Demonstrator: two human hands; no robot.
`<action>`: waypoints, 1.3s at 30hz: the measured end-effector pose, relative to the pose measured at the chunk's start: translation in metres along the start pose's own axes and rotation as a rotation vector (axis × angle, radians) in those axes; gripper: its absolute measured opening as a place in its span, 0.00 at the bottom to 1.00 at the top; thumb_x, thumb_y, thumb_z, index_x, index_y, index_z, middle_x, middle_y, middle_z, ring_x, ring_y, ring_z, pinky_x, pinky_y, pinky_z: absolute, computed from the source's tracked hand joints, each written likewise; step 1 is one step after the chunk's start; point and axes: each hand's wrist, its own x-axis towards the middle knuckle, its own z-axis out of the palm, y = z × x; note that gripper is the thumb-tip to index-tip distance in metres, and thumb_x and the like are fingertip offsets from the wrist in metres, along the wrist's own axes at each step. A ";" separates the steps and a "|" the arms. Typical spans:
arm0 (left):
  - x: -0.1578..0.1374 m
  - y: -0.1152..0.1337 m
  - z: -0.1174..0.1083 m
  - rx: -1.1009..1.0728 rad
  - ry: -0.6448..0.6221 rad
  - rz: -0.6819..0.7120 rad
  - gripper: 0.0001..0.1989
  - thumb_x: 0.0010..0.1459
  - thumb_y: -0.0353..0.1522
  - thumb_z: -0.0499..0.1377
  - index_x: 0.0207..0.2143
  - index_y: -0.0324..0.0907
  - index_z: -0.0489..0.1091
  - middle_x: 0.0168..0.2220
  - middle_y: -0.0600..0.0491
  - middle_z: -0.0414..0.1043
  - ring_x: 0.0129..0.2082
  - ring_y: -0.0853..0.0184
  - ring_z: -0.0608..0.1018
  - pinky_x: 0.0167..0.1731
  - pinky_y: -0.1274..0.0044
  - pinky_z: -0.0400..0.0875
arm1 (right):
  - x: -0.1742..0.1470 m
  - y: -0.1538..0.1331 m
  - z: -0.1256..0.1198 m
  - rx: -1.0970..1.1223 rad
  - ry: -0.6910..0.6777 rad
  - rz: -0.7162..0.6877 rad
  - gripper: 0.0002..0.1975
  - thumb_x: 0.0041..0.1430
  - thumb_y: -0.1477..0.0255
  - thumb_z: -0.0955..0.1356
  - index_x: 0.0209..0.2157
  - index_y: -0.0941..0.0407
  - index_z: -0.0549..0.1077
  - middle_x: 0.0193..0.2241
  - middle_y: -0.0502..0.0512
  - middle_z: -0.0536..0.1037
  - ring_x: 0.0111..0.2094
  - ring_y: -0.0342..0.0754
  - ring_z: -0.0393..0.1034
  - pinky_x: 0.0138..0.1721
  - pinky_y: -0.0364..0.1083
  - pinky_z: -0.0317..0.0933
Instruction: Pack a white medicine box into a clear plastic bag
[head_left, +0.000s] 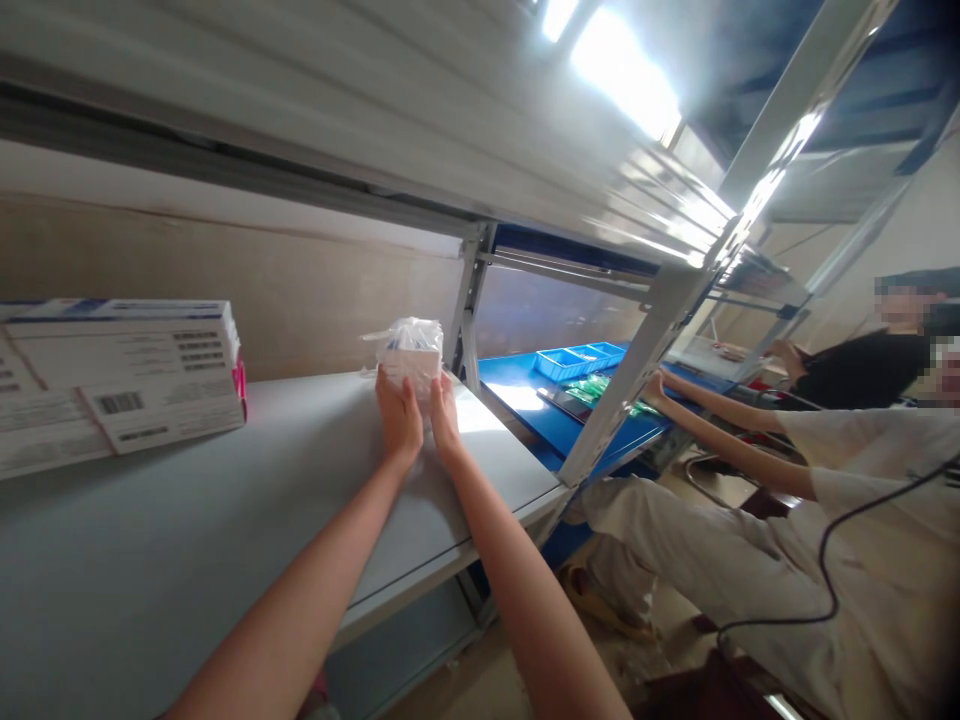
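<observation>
Between my two hands is a small white box in clear plastic wrap [414, 352], near the right end of the grey shelf [285, 520]. My left hand [400, 415] presses on the box's left side, its fingers curved along it. On the opposite side, my right hand [444, 412] grips the box with the fingers pointing up and away from me. Loose plastic stands up in crinkles at the top and left of the box. What is printed on it, if anything, is too blurred to read.
Several stacked white boxes with barcode labels [127, 380] stand on the shelf's left. An upper shelf [360, 130] hangs overhead, and a metal post [637, 385] rises at right. Beyond are a blue table [517, 400], blue bins [577, 360], a seated co-worker [712, 540] and another person [862, 360].
</observation>
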 end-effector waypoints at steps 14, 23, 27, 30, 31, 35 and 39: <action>-0.007 0.004 -0.003 0.057 0.073 -0.025 0.25 0.66 0.35 0.44 0.63 0.34 0.54 0.66 0.39 0.52 0.66 0.62 0.55 0.65 0.71 0.49 | 0.002 0.000 -0.014 -0.105 -0.024 0.009 0.28 0.57 0.54 0.64 0.55 0.53 0.66 0.47 0.57 0.77 0.46 0.53 0.71 0.48 0.51 0.64; -0.005 0.005 -0.010 0.148 0.038 -0.172 0.24 0.68 0.34 0.40 0.51 0.32 0.70 0.49 0.34 0.73 0.52 0.51 0.74 0.53 0.63 0.65 | 0.004 0.004 -0.012 -0.255 -0.002 -0.042 0.26 0.58 0.55 0.63 0.56 0.50 0.65 0.50 0.55 0.75 0.49 0.54 0.70 0.51 0.53 0.61; -0.006 0.004 -0.008 0.144 0.005 -0.100 0.23 0.67 0.33 0.41 0.55 0.31 0.66 0.54 0.34 0.69 0.56 0.51 0.71 0.56 0.65 0.62 | 0.004 0.004 -0.011 -0.344 0.007 -0.076 0.26 0.60 0.55 0.61 0.56 0.52 0.66 0.50 0.57 0.75 0.49 0.55 0.70 0.52 0.53 0.60; -0.006 0.001 -0.006 0.155 -0.006 -0.073 0.24 0.67 0.34 0.41 0.57 0.32 0.64 0.56 0.35 0.67 0.58 0.53 0.69 0.57 0.65 0.61 | 0.005 0.006 -0.011 -0.372 -0.002 -0.103 0.27 0.60 0.54 0.60 0.56 0.53 0.66 0.50 0.59 0.75 0.50 0.56 0.70 0.51 0.53 0.59; -0.005 0.000 -0.006 0.160 -0.005 -0.074 0.24 0.67 0.34 0.41 0.57 0.32 0.64 0.56 0.36 0.67 0.58 0.53 0.69 0.58 0.65 0.61 | 0.004 0.007 -0.011 -0.379 -0.010 -0.109 0.28 0.60 0.54 0.59 0.57 0.53 0.66 0.51 0.60 0.75 0.50 0.57 0.69 0.52 0.53 0.59; -0.003 -0.006 -0.009 0.131 0.045 -0.093 0.23 0.67 0.35 0.42 0.59 0.35 0.60 0.55 0.39 0.69 0.55 0.57 0.72 0.55 0.68 0.65 | 0.002 0.004 -0.014 -0.414 -0.021 -0.109 0.30 0.63 0.53 0.55 0.60 0.54 0.62 0.55 0.60 0.71 0.54 0.56 0.66 0.53 0.53 0.57; -0.003 -0.014 -0.021 0.184 0.310 -0.228 0.20 0.67 0.33 0.42 0.56 0.37 0.62 0.52 0.40 0.70 0.53 0.59 0.73 0.54 0.68 0.65 | -0.004 -0.006 -0.021 -0.415 0.165 -0.031 0.32 0.65 0.55 0.49 0.66 0.53 0.49 0.57 0.59 0.69 0.54 0.54 0.66 0.51 0.52 0.59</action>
